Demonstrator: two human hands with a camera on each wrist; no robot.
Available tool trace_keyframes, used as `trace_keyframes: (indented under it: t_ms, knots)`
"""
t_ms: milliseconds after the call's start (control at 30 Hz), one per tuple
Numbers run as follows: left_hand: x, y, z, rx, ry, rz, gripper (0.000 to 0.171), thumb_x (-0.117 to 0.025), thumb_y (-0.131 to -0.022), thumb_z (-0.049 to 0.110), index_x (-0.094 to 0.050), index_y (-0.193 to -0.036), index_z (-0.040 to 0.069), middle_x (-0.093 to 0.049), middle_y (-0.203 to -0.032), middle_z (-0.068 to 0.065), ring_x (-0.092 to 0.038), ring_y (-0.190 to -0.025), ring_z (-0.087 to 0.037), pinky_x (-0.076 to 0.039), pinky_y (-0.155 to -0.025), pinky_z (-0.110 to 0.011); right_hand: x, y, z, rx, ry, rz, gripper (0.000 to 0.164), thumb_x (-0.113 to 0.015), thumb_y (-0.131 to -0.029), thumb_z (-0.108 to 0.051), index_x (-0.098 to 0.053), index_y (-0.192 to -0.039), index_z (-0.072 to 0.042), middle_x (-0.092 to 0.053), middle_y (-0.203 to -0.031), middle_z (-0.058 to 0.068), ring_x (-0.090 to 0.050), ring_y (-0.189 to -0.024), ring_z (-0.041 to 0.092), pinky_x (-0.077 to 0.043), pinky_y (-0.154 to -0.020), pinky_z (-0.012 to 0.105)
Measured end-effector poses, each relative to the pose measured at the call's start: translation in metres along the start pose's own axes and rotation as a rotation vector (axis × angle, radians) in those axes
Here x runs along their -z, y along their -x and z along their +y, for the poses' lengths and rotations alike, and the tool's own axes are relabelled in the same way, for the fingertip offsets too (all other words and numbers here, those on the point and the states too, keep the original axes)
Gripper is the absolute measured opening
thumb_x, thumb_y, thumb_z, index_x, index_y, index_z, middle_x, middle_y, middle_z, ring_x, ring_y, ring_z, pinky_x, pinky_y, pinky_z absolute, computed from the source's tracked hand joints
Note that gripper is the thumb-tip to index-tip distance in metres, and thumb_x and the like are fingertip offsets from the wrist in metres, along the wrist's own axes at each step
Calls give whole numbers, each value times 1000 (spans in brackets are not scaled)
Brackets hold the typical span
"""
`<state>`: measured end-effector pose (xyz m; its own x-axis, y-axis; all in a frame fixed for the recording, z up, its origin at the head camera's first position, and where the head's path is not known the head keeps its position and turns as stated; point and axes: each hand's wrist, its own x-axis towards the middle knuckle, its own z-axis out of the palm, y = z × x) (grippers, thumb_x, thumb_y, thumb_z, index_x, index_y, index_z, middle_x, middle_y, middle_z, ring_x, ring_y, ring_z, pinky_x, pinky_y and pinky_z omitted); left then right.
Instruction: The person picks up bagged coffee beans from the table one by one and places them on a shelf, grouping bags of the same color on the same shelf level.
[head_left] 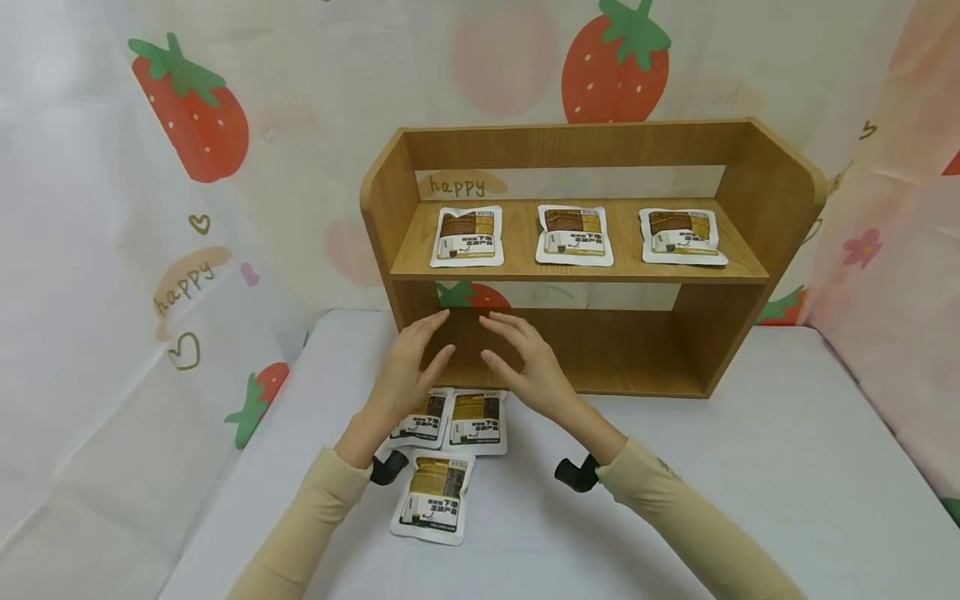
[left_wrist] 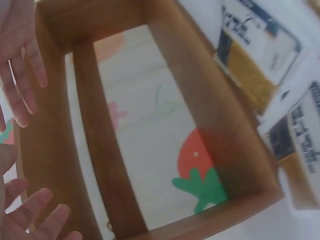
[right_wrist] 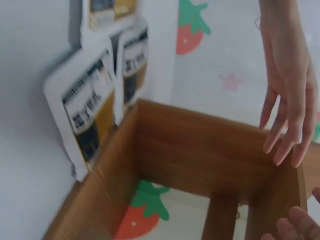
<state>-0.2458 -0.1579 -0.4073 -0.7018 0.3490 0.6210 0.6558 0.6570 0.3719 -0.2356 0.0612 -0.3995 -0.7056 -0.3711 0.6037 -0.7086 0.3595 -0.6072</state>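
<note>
My left hand [head_left: 405, 367] and right hand [head_left: 528, 367] hover side by side before the left part of the wooden shelf [head_left: 577, 279], fingers extended, nothing held. The fingertips of the two hands face each other across a gap. Below them on the table lie a white-edged food pouch [head_left: 424, 421] partly covered by my left hand and wrist, a second pouch [head_left: 477, 423] beside it, and a third pouch [head_left: 433, 497] nearer the front. On the upper shelf lie a left pouch [head_left: 467, 237], a middle pouch [head_left: 574, 236] and a right pouch [head_left: 681, 237], spaced apart.
The shelf's lower compartment [head_left: 615, 350] has an open front and a gap in its back. A white-covered table [head_left: 780, 467] carries everything. Strawberry-printed cloth [head_left: 315, 125] hangs behind and at both sides. A black wrist strap piece [head_left: 577, 475] juts from my right sleeve.
</note>
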Motion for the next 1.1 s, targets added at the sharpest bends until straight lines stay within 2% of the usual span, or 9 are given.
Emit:
trace_keyframes:
  t_ms: [133, 300, 500, 667, 867, 1000, 1100]
  knots:
    - [-1, 12, -2, 78, 15, -100, 53, -51, -96, 31, -36, -142, 10, -44, -140, -11, -41, -128, -28, -34, -105, -46, -5, 11, -2, -66, -18, -45, 46, -59, -92, -22, -48, -135, -12, -46, -136, 7, -42, -127, 23, -38, -102, 47]
    - [-5, 31, -3, 181, 35, -235, 57, -49, -96, 35, -30, -145, 14, -39, -143, -10, -37, -131, -29, -33, -105, -49, -10, 23, -3, -206, -51, -102, 47, -58, -92, -29, -47, -136, -18, -49, -135, 4, -44, -126, 22, -41, -99, 48]
    - [-8, 47, -1, 267, 84, -323, 56, -49, -96, 35, -31, -145, 14, -37, -144, -10, -35, -132, -29, -33, -105, -51, -15, 34, -1, -347, -151, -165, 49, -58, -92, -31, -46, -137, -18, -49, -136, 3, -45, -125, 23, -40, -99, 50]
    - [-6, 59, 1, 345, 151, -410, 58, -48, -96, 39, -32, -145, 12, -34, -147, -9, -30, -135, -30, -29, -106, -53, -21, 43, 0, -435, -243, -210, 47, -58, -92, -28, -47, -136, -16, -50, -135, 8, -48, -122, 28, -42, -97, 50]
    - [-3, 66, 1, 404, 217, -469, 60, -50, -95, 36, -31, -144, 7, -34, -146, -15, -30, -135, -34, -29, -106, -54, -26, 55, 1, -555, -308, -264, 47, -60, -90, -33, -48, -134, -19, -54, -128, 9, -50, -119, 29, -43, -95, 51]
    - [-1, 72, -2, 468, 231, -536, 60, -49, -96, 35, -30, -145, 6, -34, -146, -16, -34, -133, -36, -33, -104, -53, -30, 63, 3, -605, -366, -314, 47, -60, -91, -29, -47, -134, -15, -54, -127, 11, -51, -117, 30, -44, -93, 50]
    - [0, 77, -6, 489, 224, -583, 61, -48, -96, 36, -29, -145, 4, -35, -145, -18, -35, -131, -37, -34, -103, -53, -33, 69, 4, -629, -408, -341, 49, -59, -91, -27, -45, -135, -12, -52, -128, 15, -51, -115, 30, -47, -90, 45]
